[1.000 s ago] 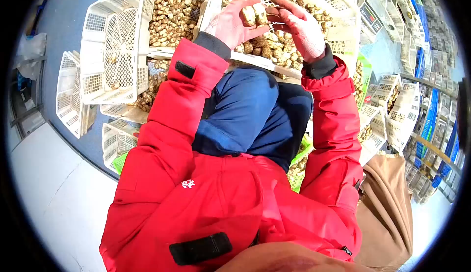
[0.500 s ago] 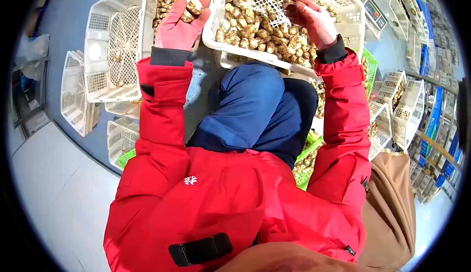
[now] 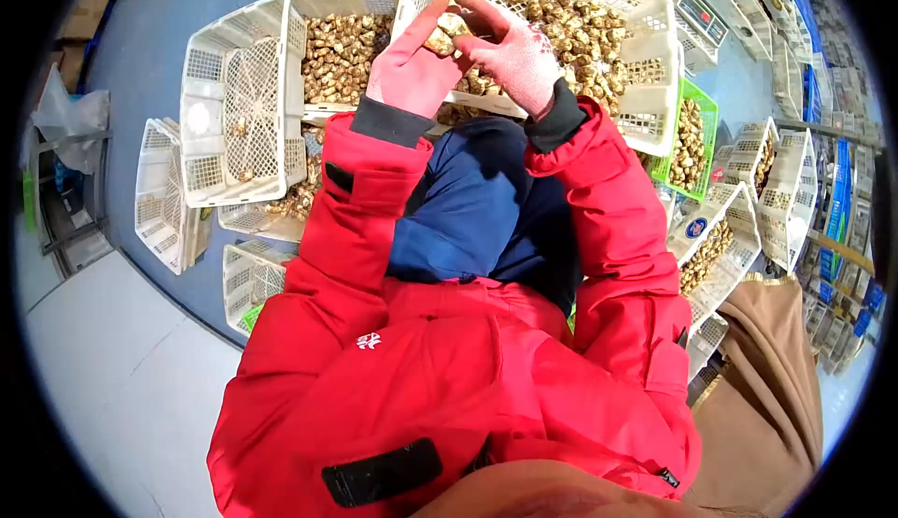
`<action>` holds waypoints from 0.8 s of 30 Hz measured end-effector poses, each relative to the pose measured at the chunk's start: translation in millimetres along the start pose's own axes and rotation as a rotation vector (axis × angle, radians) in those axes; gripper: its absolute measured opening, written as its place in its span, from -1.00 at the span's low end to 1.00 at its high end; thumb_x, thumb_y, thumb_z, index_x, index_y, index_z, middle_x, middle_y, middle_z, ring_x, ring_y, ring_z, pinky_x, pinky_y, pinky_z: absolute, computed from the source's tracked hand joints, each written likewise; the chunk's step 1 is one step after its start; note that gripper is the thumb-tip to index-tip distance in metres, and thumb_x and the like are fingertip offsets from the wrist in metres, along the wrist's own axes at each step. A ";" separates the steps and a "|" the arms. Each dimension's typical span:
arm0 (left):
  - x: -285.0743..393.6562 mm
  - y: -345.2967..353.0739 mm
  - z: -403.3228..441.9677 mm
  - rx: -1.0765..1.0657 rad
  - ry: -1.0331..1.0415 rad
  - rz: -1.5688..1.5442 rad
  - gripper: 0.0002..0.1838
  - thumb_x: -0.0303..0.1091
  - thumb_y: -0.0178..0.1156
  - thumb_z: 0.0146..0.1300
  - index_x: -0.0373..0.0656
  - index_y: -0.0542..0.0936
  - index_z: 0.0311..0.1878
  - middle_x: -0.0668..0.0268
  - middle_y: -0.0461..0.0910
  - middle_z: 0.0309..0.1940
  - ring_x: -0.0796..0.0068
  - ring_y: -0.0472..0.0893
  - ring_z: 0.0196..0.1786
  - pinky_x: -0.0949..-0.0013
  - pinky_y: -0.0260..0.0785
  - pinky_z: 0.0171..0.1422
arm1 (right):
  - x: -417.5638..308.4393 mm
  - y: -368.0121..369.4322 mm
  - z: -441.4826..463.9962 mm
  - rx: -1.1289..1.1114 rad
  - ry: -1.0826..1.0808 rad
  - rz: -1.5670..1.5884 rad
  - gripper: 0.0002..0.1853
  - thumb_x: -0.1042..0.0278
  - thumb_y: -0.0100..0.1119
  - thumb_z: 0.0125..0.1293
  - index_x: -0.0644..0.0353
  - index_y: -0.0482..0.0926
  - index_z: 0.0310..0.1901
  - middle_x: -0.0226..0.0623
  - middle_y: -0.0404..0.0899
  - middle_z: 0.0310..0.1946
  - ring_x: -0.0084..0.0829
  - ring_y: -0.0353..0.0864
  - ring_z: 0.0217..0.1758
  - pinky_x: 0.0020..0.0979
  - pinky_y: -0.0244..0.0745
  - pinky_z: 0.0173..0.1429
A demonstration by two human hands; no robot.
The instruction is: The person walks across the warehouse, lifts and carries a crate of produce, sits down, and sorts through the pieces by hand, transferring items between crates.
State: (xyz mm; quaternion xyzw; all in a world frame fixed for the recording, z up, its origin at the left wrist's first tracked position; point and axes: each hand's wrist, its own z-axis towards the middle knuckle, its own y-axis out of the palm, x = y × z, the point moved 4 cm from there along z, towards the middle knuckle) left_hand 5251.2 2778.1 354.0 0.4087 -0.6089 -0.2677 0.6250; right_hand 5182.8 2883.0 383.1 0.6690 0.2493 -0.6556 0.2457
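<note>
Both my hands, in pink gloves, meet over the near left corner of a white plastic crate (image 3: 650, 125). A brown-and-cream, tuber-like piece (image 3: 449, 32) sits between them. My left hand (image 3: 412, 67) is closed around it from the left. My right hand (image 3: 516, 58) comes from the right, its fingers curled against the same piece; part of its grip is hidden. Whether more pieces lie in my left palm, I cannot tell. Many similar lumpy pieces (image 3: 594, 46) fill the crate in front of me.
Left of it stands another white crate of small pieces (image 3: 341, 58), beside a tilted, nearly bare crate (image 3: 190, 111). A green crate (image 3: 713, 135) and more white crates stand to the right. A scale (image 3: 703, 13) is at the back right. Brown cloth (image 3: 762, 368) hangs at lower right.
My left hand has moved right and closed; it was palm up with pieces on it. My right hand has moved left from over the crate to meet it. The view has shifted somewhat.
</note>
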 end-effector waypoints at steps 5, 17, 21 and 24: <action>-5.4 -11.0 -15.8 -0.106 -0.103 -0.425 -0.54 -0.40 -0.17 0.38 -0.31 0.22 0.31 -0.03 0.27 0.22 0.01 0.26 0.29 -0.12 0.04 0.41 | 14.0 -18.0 -12.9 0.016 0.104 0.238 -0.45 0.51 0.16 0.14 0.36 0.33 0.21 -0.28 0.53 -0.14 -0.51 0.53 -0.09 -0.50 0.45 0.04; 28.4 -38.7 -45.7 0.121 -0.126 -0.541 -0.35 0.07 -0.14 0.38 -0.34 0.18 0.26 -0.07 0.25 0.20 -0.06 0.32 0.21 -0.03 0.25 0.29 | -2.5 23.4 16.6 -0.033 0.022 0.880 -0.53 0.30 -0.01 0.39 0.22 0.23 0.28 -0.06 0.44 0.07 -0.22 0.50 0.09 -0.35 0.45 0.12; 36.5 -50.9 -47.9 0.092 -0.092 -0.507 -0.39 0.03 -0.02 0.35 -0.27 0.22 0.26 0.04 0.28 0.18 0.03 0.31 0.24 -0.03 0.17 0.36 | -7.0 42.6 26.2 -0.076 0.087 0.810 -0.51 0.24 0.08 0.35 0.23 0.27 0.24 -0.06 0.45 0.09 -0.26 0.49 0.10 -0.37 0.45 0.13; 33.1 -62.6 -51.9 0.166 -0.148 -0.565 -0.41 -0.02 0.13 0.27 0.03 0.22 0.30 0.21 0.25 0.26 0.04 0.27 0.30 -0.02 0.07 0.41 | -31.5 57.2 29.9 -0.009 0.100 0.724 -0.44 0.26 0.21 0.25 0.15 0.29 0.26 -0.32 0.50 -0.05 -0.48 0.49 -0.02 -0.45 0.37 0.09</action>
